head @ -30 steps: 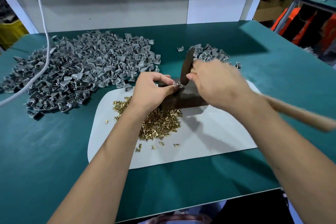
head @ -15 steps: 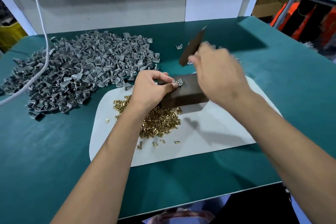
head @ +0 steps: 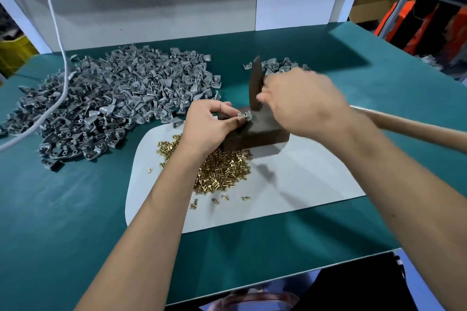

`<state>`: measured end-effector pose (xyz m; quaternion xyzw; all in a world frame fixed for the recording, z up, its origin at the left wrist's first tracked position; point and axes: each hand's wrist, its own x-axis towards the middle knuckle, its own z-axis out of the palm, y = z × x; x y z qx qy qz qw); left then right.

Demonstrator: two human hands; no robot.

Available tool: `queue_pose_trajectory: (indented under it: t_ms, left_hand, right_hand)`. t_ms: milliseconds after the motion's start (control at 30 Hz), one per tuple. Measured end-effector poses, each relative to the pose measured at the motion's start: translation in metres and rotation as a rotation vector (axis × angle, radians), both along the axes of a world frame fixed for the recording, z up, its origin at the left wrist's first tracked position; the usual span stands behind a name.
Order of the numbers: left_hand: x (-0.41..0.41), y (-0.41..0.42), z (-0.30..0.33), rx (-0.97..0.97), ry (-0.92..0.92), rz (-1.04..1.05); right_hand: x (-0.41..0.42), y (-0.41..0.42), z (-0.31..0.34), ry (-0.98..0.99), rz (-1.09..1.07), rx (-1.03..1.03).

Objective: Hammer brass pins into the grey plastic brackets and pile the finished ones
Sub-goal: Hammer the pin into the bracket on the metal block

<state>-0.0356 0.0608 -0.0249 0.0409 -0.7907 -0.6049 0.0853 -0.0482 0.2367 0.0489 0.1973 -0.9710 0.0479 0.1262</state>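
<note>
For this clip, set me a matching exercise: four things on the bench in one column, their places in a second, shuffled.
Things:
1. big heap of grey plastic brackets
2. loose brass pins
3. dark brown block
4. dark hammer head

Places:
A. on the white mat, near side of the block
B. far left on the green tabletop
C. raised above the block
D. on the mat's far edge

Pairs: 1-B, 2-A, 3-D, 4-C
</note>
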Motion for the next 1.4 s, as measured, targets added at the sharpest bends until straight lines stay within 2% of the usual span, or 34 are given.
queue_pose_trajectory:
  t_ms: [67, 100, 233, 300, 400, 433, 567, 633, 733, 900, 967, 1067, 1133, 1267, 1400]
  left_hand:
    - [-0.001, 0.000, 0.000, -0.014, -0.001, 0.005]
    - [-0.001, -0.001, -0.001, -0.018, -0.002, 0.005]
    - [-0.002, -0.002, -0.004, -0.019, 0.007, -0.007]
    - [-0.003, -0.002, -0.003, -0.009, 0.001, -0.003]
    - [-0.003, -0.002, -0.001, -0.039, 0.009, -0.008]
    - [-0.003, -0.002, -0.002, -0.045, 0.012, -0.009]
    - [-0.001, -0.002, -0.003, -0.041, 0.020, -0.003]
    - [-0.001, -0.002, -0.001, -0.048, 0.020, 0.003]
    - [-0.002, -0.001, 0.000, -0.062, 0.021, 0.001]
    - [0.000, -0.006, -0.005, -0.063, 0.024, 0.014]
    - [-0.001, -0.007, -0.005, -0.044, 0.022, 0.013]
    - [0.000, -0.010, -0.003, -0.011, 0.001, -0.019]
    - [0.000, -0.014, -0.003, 0.002, -0.008, -0.036]
    - [0.002, -0.016, 0.001, 0.012, -0.024, -0.050]
    - [0.001, -0.014, 0.002, 0.025, -0.037, -0.048]
  right_hand:
    - [0.001, -0.002, 0.000, 0.101, -0.077, -0.143]
    - [0.003, -0.006, -0.003, 0.091, -0.076, -0.182]
    - [0.005, -0.009, -0.015, -0.140, 0.000, -0.008]
    - [-0.001, -0.002, -0.003, -0.079, -0.017, 0.023]
    - [0.003, -0.004, -0.005, 0.127, -0.093, -0.206]
    - [0.007, -0.008, -0.011, 0.130, -0.086, -0.237]
    - [0.011, -0.011, -0.025, -0.108, -0.009, -0.063]
    - [0.006, -0.005, -0.009, -0.044, -0.015, -0.031]
    - [0.006, -0.004, -0.006, 0.108, -0.082, -0.174]
    - [0.010, -0.010, -0.026, -0.152, -0.024, 0.000]
    - [0.005, -0.004, -0.019, -0.148, -0.013, -0.071]
    - [0.000, 0.008, -0.010, -0.102, -0.051, -0.330]
    - [-0.002, 0.014, -0.004, -0.055, -0.081, -0.426]
    - [0.002, 0.011, 0.006, -0.079, -0.048, -0.352]
    - [0.014, -0.008, -0.007, -0.022, 0.049, -0.316]
